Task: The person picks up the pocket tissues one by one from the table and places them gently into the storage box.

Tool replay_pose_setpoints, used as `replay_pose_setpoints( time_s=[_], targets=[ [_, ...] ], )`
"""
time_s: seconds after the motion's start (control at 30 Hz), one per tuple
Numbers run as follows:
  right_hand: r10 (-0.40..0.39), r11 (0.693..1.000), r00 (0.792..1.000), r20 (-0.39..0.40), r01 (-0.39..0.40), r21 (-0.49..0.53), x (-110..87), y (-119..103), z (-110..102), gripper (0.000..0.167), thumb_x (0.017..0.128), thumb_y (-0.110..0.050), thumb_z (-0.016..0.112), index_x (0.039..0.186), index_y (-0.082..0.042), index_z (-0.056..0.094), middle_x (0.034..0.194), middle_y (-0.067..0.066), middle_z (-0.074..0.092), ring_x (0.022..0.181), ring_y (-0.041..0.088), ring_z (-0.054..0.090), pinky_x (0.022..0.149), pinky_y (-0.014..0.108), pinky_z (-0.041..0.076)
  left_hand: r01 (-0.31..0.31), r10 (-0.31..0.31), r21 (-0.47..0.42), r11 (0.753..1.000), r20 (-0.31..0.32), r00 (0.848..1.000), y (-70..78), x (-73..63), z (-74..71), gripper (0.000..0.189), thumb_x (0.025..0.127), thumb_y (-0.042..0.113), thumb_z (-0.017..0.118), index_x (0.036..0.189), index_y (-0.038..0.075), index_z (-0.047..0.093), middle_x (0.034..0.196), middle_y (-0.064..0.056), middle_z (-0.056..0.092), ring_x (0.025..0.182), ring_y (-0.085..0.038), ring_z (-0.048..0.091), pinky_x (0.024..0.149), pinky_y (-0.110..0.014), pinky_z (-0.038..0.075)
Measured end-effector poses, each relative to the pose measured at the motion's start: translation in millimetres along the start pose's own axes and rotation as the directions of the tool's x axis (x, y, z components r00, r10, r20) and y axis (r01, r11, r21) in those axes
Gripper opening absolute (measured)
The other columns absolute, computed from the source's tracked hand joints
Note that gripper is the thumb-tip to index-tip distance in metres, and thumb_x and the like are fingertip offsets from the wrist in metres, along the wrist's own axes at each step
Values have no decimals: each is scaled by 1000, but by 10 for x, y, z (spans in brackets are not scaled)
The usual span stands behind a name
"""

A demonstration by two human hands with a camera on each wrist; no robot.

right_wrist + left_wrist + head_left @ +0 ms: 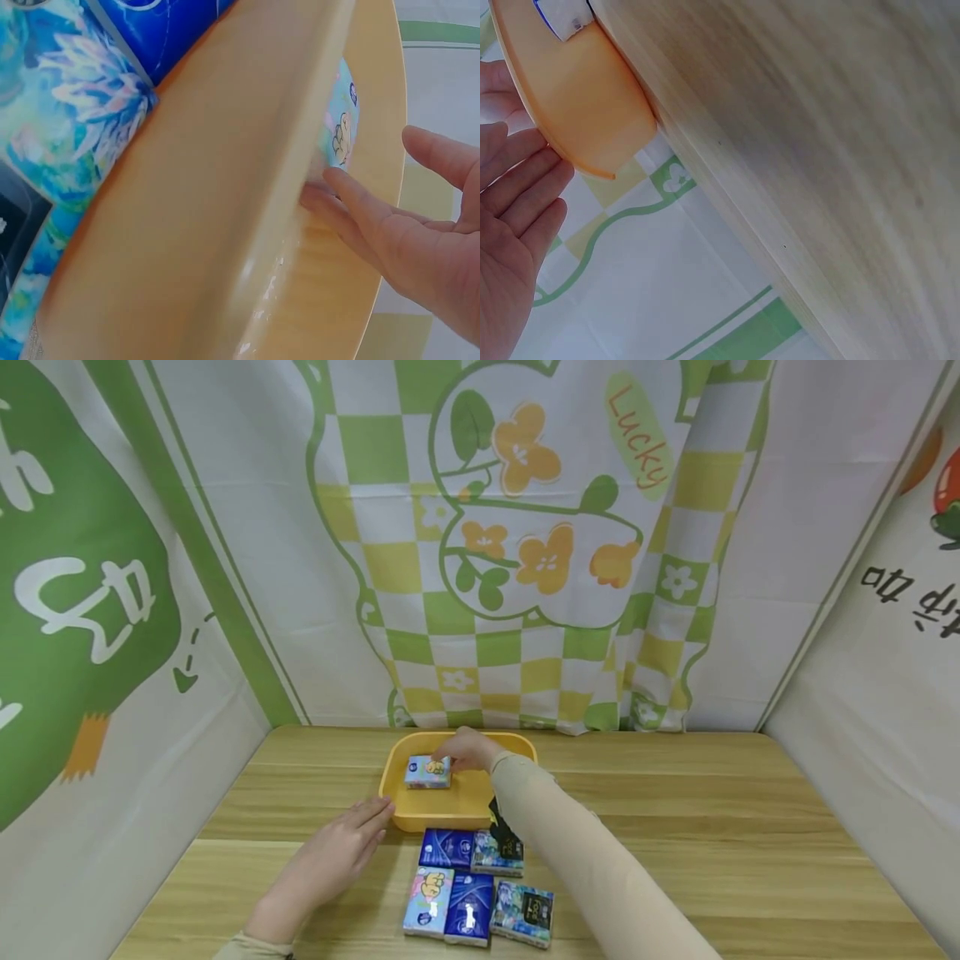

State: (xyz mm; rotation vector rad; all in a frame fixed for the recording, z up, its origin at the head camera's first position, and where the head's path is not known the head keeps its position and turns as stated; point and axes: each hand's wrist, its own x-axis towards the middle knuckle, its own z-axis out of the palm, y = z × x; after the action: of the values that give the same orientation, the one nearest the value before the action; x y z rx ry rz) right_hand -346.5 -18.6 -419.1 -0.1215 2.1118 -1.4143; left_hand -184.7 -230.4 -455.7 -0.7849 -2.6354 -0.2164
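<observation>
A yellow plastic tray (442,821) stands at the back of the table. In its left half lies a light-blue tissue pack (428,772) with a cartoon print. My right hand (471,750) reaches into the tray, its fingertips at the right end of that pack. In the right wrist view the fingers are stretched out and the thumb (439,154) stands apart from the pack; the tray's wall hides part of the pack. My left hand (337,852) has straight fingers that touch the tray's left rim, as the left wrist view also shows.
Before the tray lie two dark-blue tissue packs (469,908), two blue floral packs (522,914) and a pink and light-blue cartoon pack (429,902). The right forearm (592,868) passes close beside them. A printed curtain (525,668) hangs behind the wooden table (697,835).
</observation>
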Motion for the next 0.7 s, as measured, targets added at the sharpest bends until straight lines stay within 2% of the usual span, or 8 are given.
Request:
replay_pose_setpoints(
  time_s=[0.07,0.13,0.2,0.3,0.4,0.57,0.7],
  targets=[
    [-2,1000,1000,3,2,23,12,11,0,37,89,-9,64,122,5,56,105,9,55,90,22,56,103,43,47,0,0,-2,1000,-2,1000,-1,-2,-1,39,90,15,63,127,3,59,132,-15,57,119,-34,57,99,-50,49],
    [-6,999,1000,7,5,35,21,24,0,41,89,-9,63,126,5,54,117,12,55,106,26,57,105,43,47,1,-1,-4,1000,-3,1000,-2,-4,-1,39,90,15,63,127,4,59,132,-15,57,119,-34,57,99,-49,49],
    [-9,999,1000,12,8,41,26,38,1,45,89,-8,63,130,6,50,129,15,51,116,29,55,105,42,47,0,0,-4,1000,-4,1000,-1,-6,-2,39,90,15,63,127,4,59,132,-15,57,119,-34,57,99,-49,49],
    [-11,999,1000,16,10,47,21,54,-4,52,90,-9,62,136,6,43,137,18,45,120,30,54,104,41,47,-3,3,-4,1000,-4,1000,2,-2,-2,39,90,15,63,128,4,59,132,-15,57,119,-34,57,99,-49,49],
    [-15,1000,1000,7,15,27,-7,54,-12,53,89,-10,63,136,6,43,135,18,46,117,30,55,103,41,48,-4,4,-4,1000,-2,1000,4,1,-2,39,90,14,63,127,3,59,132,-15,57,119,-34,57,99,-49,49],
    [-28,999,999,-26,27,-17,-74,26,-26,46,88,-12,64,127,6,49,119,15,51,108,30,55,101,43,50,10,-10,-7,1000,8,1000,11,1,-6,39,91,14,63,128,3,59,133,-16,57,120,-34,56,99,-49,49],
    [-39,998,996,-77,35,-56,-136,-2,-30,44,87,-13,66,122,9,51,120,19,56,114,35,57,99,45,51,23,-23,-8,1000,15,1000,16,-3,-12,39,91,15,63,128,4,58,133,-15,56,120,-34,56,99,-50,49]
  ],
)
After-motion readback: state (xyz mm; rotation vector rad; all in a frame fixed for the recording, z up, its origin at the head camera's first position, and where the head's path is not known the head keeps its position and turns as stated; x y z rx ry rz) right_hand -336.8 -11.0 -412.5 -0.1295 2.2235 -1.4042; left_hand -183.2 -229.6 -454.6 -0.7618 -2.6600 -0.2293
